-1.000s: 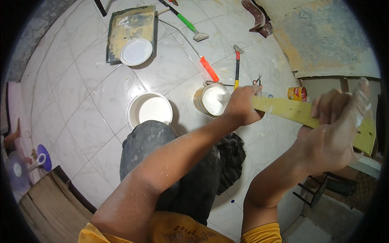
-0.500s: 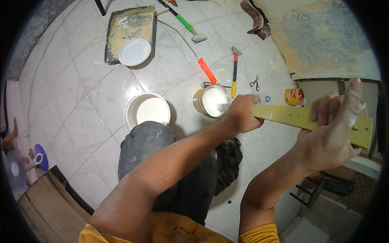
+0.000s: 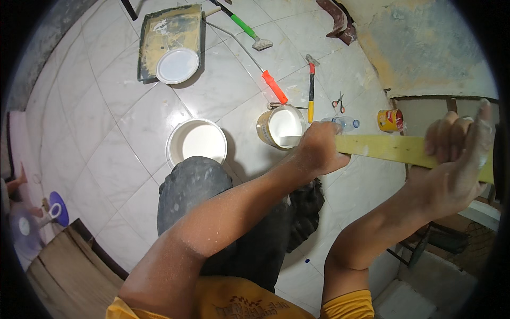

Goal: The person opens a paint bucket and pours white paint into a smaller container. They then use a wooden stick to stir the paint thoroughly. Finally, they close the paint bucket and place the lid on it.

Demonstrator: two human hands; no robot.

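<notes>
A long, flat yellow-green slat stretches from one hand to the other, off to the right. My left hand is closed around its near-left end. A thin whitish flat end pokes out left of that fist, over the rim of a tub of white paint-like stuff; whether it belongs to the slat or a separate blade, I cannot tell. My right hand grips the slat farther right, fingers curled over it and the thumb raised, with white smears on the thumb.
A white bucket with white contents stands by my knee. Beyond lie a paint tray, a round lid, a roller handle, long scrapers, scissors, a plastic bottle and a yellow can.
My right hand has shifted a little to the right, and the slat reaches farther that way. The whole view has moved slightly. More of the bottle shows beside my left hand.
</notes>
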